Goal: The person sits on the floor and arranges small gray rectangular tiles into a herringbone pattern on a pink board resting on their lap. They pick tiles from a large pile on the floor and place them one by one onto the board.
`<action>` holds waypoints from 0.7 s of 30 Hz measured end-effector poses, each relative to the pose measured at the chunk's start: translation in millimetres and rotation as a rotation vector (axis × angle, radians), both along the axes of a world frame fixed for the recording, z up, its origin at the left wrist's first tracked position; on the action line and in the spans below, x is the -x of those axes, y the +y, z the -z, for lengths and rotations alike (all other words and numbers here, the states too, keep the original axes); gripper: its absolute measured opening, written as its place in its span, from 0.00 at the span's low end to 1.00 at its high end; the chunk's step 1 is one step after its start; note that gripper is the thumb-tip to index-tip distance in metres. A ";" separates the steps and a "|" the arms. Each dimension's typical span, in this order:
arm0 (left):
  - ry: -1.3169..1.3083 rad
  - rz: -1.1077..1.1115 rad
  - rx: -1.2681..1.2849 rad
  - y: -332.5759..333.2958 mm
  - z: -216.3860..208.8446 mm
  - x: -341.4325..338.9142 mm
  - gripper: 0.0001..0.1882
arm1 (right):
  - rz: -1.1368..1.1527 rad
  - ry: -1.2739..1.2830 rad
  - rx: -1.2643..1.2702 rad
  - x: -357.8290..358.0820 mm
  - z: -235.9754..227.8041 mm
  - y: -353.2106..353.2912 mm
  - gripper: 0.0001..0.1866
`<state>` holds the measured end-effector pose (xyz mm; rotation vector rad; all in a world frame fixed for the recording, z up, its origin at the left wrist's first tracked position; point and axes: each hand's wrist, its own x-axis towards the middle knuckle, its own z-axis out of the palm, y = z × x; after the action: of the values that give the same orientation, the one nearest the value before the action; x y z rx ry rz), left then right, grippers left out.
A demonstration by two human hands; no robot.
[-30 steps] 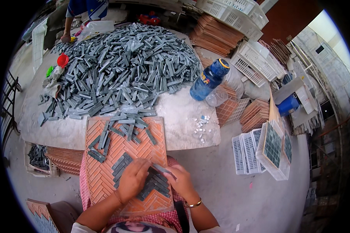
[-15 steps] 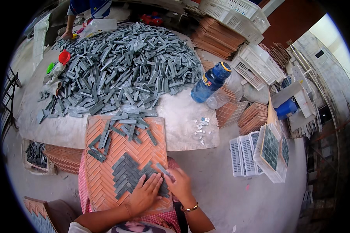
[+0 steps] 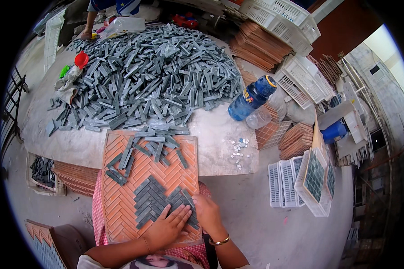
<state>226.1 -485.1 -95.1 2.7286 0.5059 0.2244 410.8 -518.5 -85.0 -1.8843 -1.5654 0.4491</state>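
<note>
An orange-brown herringbone template board (image 3: 116,204) leans across my lap against the table edge. Dark grey strip tiles (image 3: 149,199) fill part of its lower right in a zigzag pattern. My left hand (image 3: 170,225) lies on these tiles with fingers stretched out. At the board's right edge my right hand (image 3: 208,217) is closed, thumb and fingers at a grey tile strip (image 3: 187,194) that sits by the laid tiles; its lower part is hidden by the hand. Several loose tile strips (image 3: 126,154) lie on the board's upper half.
A big heap of grey strips (image 3: 152,74) covers the table (image 3: 211,154). A blue bottle (image 3: 251,98), a clear cup (image 3: 258,119) and small white chips (image 3: 239,152) are at the right. White crates (image 3: 316,181) stand on the floor. Another person's hand (image 3: 86,34) touches the heap's far left.
My right hand has brought the tile strip down against the laid tiles at the right edge. My left hand stays on the tiles. The whole view has shifted slightly.
</note>
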 end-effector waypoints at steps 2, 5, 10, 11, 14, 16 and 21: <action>0.015 0.000 -0.036 -1.0 -1.0 0.5 0.37 | -0.031 -0.096 -0.090 0.1 -2.2 2.3 0.07; -0.007 -0.008 -0.018 -1.2 -0.4 2.2 0.36 | -0.043 -0.080 -0.089 3.6 -8.9 4.1 0.09; -0.088 -0.058 0.061 2.7 4.9 6.7 0.35 | -0.055 -0.047 -0.036 6.6 -7.0 2.5 0.12; -0.101 -0.069 0.076 4.5 3.2 7.7 0.35 | -0.055 -0.057 -0.043 6.0 -6.7 2.5 0.12; -0.130 -0.105 0.102 9.9 -1.0 9.9 0.34 | -0.063 -0.069 -0.061 2.6 -4.3 3.3 0.12; -0.131 -0.130 0.095 11.8 2.9 8.6 0.33 | -0.052 -0.058 -0.070 1.8 -3.6 3.9 0.12; -0.155 -0.140 0.079 13.2 -4.0 0.4 0.34 | -0.046 0.003 -0.107 2.5 -6.0 9.2 0.10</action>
<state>225.6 -471.9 -91.1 2.5757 0.6478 0.4390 408.3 -509.2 -79.0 -1.7689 -1.6013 0.3803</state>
